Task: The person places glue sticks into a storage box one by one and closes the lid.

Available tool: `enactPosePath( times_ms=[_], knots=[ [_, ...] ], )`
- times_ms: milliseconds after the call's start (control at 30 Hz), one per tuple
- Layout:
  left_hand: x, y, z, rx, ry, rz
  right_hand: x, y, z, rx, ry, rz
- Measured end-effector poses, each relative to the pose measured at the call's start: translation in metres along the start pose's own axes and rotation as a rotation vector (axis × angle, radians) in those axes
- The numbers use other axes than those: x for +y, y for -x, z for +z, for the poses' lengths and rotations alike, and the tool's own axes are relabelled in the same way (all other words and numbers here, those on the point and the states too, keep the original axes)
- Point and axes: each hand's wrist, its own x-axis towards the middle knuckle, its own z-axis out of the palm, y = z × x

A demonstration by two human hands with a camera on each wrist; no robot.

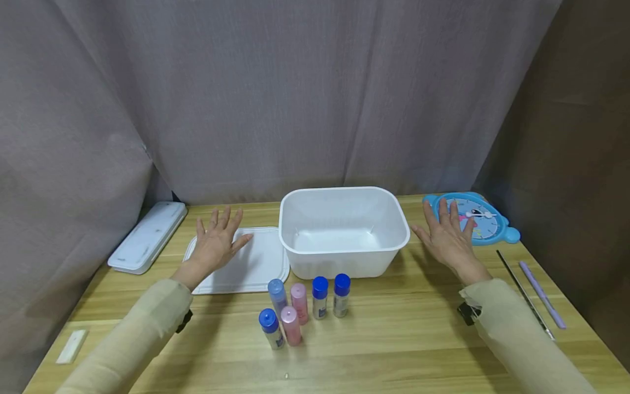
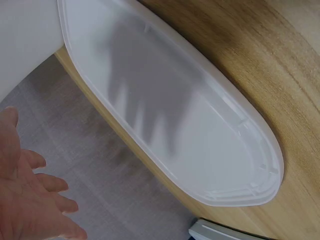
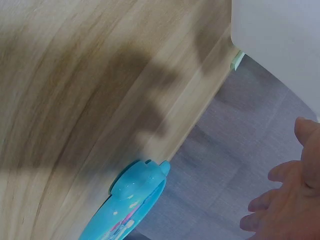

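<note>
An empty white plastic tub (image 1: pixel 344 232) stands at the middle back of the wooden table. Its flat white lid (image 1: pixel 256 268) lies to the left of it. My left hand (image 1: pixel 216 241) hovers over the lid with fingers spread, holding nothing; in the left wrist view the hand (image 2: pixel 30 195) floats above the lid (image 2: pixel 200 135) and casts a shadow on it. My right hand (image 1: pixel 448 238) is spread open to the right of the tub, above the table, next to a blue toy clock (image 1: pixel 479 219). Several small bottles (image 1: pixel 302 306) with blue and pink caps stand in front of the tub.
A long white case (image 1: pixel 147 235) lies at the back left. A small white piece (image 1: pixel 72 346) sits near the front left edge. A thin dark rod (image 1: pixel 524 293) and a lilac pen (image 1: pixel 541 293) lie at the right. Grey curtains surround the table.
</note>
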Motion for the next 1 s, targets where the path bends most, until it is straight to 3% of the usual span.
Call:
enactPosePath(
  times_ms=[300, 467, 567, 633, 700, 767, 833, 1000],
  knots=[
    [-0.002, 0.003, -0.002, 0.0, -0.013, 0.0, -0.001, 0.0, -0.004, 0.033, -0.037, -0.005],
    [-0.001, 0.011, -0.007, 0.043, 0.055, 0.03, -0.005, -0.002, -0.011, 0.101, -0.187, -0.06],
    [0.001, 0.023, -0.012, 0.161, 0.232, 0.09, -0.013, -0.004, -0.017, 0.112, -0.359, -0.112],
    [0.005, 0.035, -0.015, 0.228, 0.427, 0.132, -0.02, -0.005, -0.021, 0.088, -0.496, -0.128],
    [0.009, 0.047, -0.018, 0.242, 0.647, 0.175, -0.027, -0.006, -0.024, 0.045, -0.621, -0.133],
    [0.014, 0.059, -0.02, 0.187, 0.854, 0.209, -0.032, -0.007, -0.026, -0.004, -0.726, -0.124],
    [0.017, 0.071, -0.018, 0.09, 1.022, 0.261, -0.035, -0.008, -0.027, -0.046, -0.798, -0.112],
    [0.021, 0.091, -0.006, -0.138, 1.249, 0.468, -0.037, -0.011, -0.024, -0.104, -0.863, -0.085]
  ],
)
